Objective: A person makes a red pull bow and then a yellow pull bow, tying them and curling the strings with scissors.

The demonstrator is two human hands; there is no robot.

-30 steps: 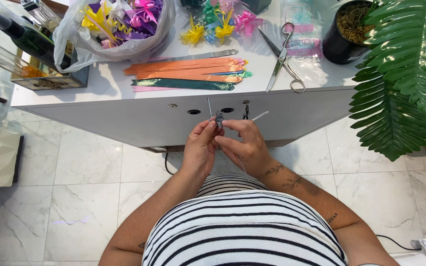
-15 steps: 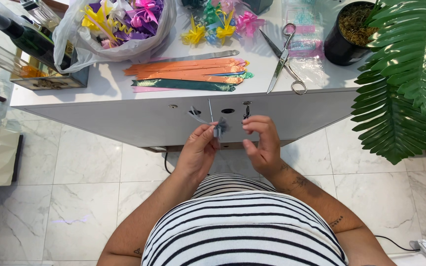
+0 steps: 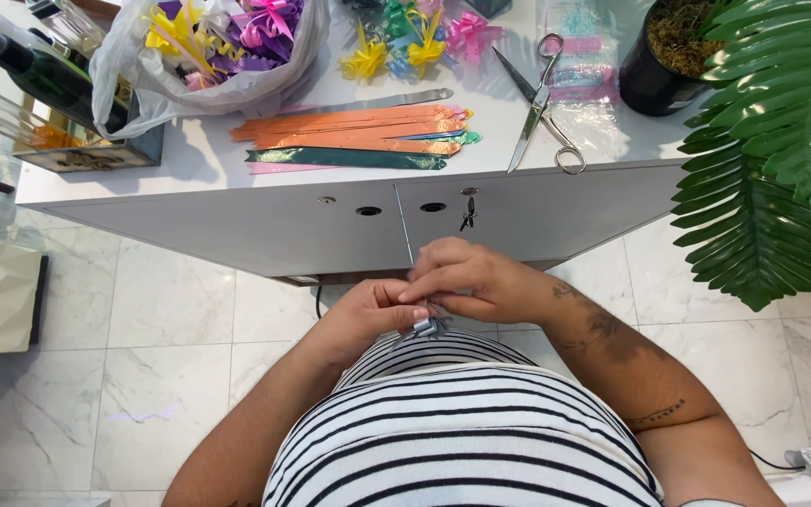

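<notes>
Single head-worn view, aimed steeply downward from above. Striped torso (image 3: 462, 432) is seen close at 6 o'clock; white table (image 3: 237, 174) is seen farther off at 12 o'clock.

Gift-wrapping corner of a shop or home craft space: cut foil ribbon strips (image 3: 354, 139), scissors (image 3: 541, 101) and finished bows (image 3: 405, 42) are lying on a white tabletop (image 3: 190, 164); a bagful of bows (image 3: 208, 47) is sitting beside them, above marble floor tiles (image 3: 143, 376).
</notes>
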